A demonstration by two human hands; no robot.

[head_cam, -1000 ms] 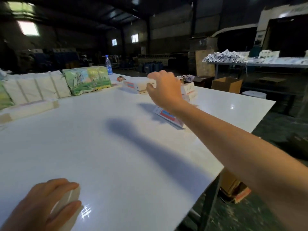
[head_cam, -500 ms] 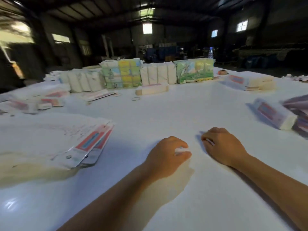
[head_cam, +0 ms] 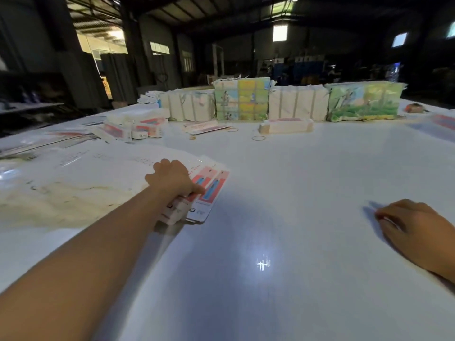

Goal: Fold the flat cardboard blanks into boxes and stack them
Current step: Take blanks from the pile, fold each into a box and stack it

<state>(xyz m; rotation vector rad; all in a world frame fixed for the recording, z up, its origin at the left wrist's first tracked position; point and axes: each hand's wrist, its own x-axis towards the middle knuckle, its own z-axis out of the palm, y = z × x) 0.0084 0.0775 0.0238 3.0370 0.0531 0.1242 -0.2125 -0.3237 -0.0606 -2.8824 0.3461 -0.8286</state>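
Note:
A small pile of flat white blanks [head_cam: 209, 190] with red and blue print lies at the left middle of the white table [head_cam: 283, 193]. My left hand [head_cam: 173, 179] reaches over the pile, fingers curled around its near end. My right hand [head_cam: 410, 223] rests on the table at the right with its fingers curled under; I cannot make out anything in it. Folded white and red boxes [head_cam: 134, 127] stand in a loose group at the far left. One longer folded box [head_cam: 285, 125] lies near the back middle.
Wrapped bundles of white stock [head_cam: 296, 105] and colourfully printed packs [head_cam: 241, 99] line the table's far edge. Rubber bands [head_cam: 258, 138] lie in front of them. Large printed sheets [head_cam: 81, 180] cover the left side. More red-printed cartons [head_cam: 443, 123] sit at the far right.
My view has swung left. My left hand has gone from the table's middle out to the pile of blanks and closed on it. My right hand has stayed low on the table.

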